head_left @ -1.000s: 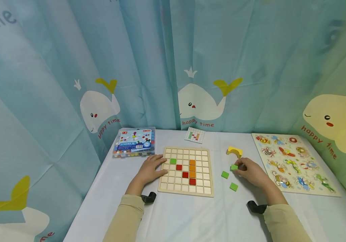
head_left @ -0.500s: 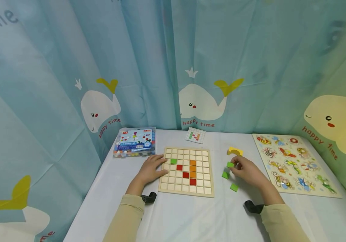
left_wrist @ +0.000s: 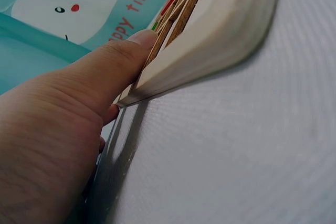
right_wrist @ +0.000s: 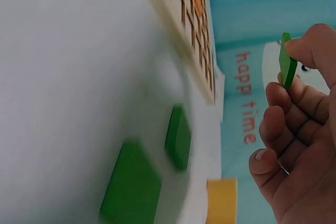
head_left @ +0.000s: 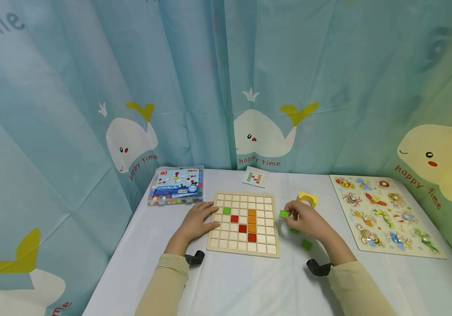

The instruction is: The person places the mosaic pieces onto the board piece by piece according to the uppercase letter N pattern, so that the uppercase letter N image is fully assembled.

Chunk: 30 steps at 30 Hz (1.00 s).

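My left hand (head_left: 196, 221) rests at the left edge of a wooden grid board (head_left: 243, 252); in the left wrist view its thumb (left_wrist: 143, 38) lies over the rim. Set in the board are one green tile (head_left: 227, 210), a diagonal of red tiles (head_left: 242, 228) and a column of orange tiles (head_left: 251, 220). Just off the board's right side, my right hand (head_left: 309, 221) pinches a green square tile (right_wrist: 287, 64) between thumb and fingers, held above the table. Two more green tiles, one (right_wrist: 178, 139) and another (right_wrist: 131, 184), lie below; the hand partly covers them in the head view.
A yellow arched block (head_left: 309, 197) sits just behind the right hand. Farther right lies an insect puzzle board (head_left: 384, 215). A small pattern card (head_left: 255, 176) is at the back, a clear box of beads (head_left: 175, 185) back left. Curtains (head_left: 194, 87) enclose the table.
The right hand has carried the pinched green tile leftward from among the loose tiles to near the board's right edge. The left hand has stayed at the board.
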Each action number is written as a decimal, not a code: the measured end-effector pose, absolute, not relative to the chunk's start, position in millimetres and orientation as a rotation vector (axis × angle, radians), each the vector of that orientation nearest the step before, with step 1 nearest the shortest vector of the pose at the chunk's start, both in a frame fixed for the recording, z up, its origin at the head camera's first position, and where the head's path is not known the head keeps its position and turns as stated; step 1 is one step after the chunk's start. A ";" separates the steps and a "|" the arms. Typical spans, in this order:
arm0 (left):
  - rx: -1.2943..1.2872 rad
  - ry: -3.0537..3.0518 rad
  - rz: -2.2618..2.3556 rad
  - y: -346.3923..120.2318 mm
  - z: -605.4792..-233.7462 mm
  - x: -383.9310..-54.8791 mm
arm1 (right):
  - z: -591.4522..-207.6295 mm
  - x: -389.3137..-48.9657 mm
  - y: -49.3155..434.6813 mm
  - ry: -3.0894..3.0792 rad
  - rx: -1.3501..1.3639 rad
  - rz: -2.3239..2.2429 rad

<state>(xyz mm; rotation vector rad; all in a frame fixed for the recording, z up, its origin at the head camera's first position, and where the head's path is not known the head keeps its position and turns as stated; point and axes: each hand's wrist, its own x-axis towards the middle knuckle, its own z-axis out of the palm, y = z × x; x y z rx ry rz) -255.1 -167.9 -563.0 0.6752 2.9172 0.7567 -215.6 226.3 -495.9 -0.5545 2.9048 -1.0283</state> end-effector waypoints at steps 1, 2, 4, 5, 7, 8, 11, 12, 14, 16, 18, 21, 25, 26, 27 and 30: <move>0.677 2.918 0.757 -168.0 -562.9 -255.0 | -495.2 -216.2 223.0 2.902 -0.565 -1.031; 0.677 2.919 0.756 -168.0 -562.9 -255.0 | -494.3 -216.7 219.7 2.897 -0.577 -1.032; 0.678 2.918 0.759 -168.1 -562.5 -255.0 | -492.3 -217.5 212.8 2.888 -0.605 -1.039; 0.677 2.918 0.758 -168.1 -562.5 -255.0 | -491.3 -217.8 209.1 2.885 -0.605 -1.038; 0.675 2.917 0.758 -168.0 -562.3 -255.1 | -489.5 -218.9 201.3 2.880 -0.624 -1.042; 0.674 2.917 0.757 -168.0 -562.1 -255.1 | -488.6 -219.6 197.3 2.877 -0.638 -1.043; 0.675 2.917 0.751 -167.8 -562.1 -255.3 | -487.0 -222.2 184.9 2.861 -0.659 -1.057; 0.676 2.918 0.749 -167.7 -562.1 -255.3 | -486.9 -223.3 180.9 2.856 -0.665 -1.059; 0.681 2.917 0.751 -167.7 -562.4 -255.3 | -488.0 -226.0 173.4 2.852 -0.668 -1.052; 0.683 2.916 0.751 -167.7 -562.9 -255.3 | -489.9 -228.5 165.9 2.851 -0.669 -1.052; 0.681 2.914 0.753 -167.8 -563.3 -255.2 | -492.5 -230.7 158.1 2.854 -0.665 -1.052; 0.675 2.913 0.753 -168.0 -563.8 -255.1 | -497.1 -232.9 145.5 2.866 -0.662 -1.047; 0.677 2.913 0.758 -168.1 -563.7 -254.9 | -503.2 -233.6 128.2 2.869 -0.643 -1.021; 0.679 2.915 0.756 -168.1 -563.6 -254.9 | -504.4 -233.5 123.9 2.867 -0.634 -1.016; 0.681 2.916 0.753 -168.1 -563.3 -254.8 | -505.5 -233.5 119.8 2.864 -0.620 -1.012; 0.683 2.915 0.752 -168.0 -561.7 -254.4 | -507.6 -233.2 107.8 2.866 -0.581 -1.008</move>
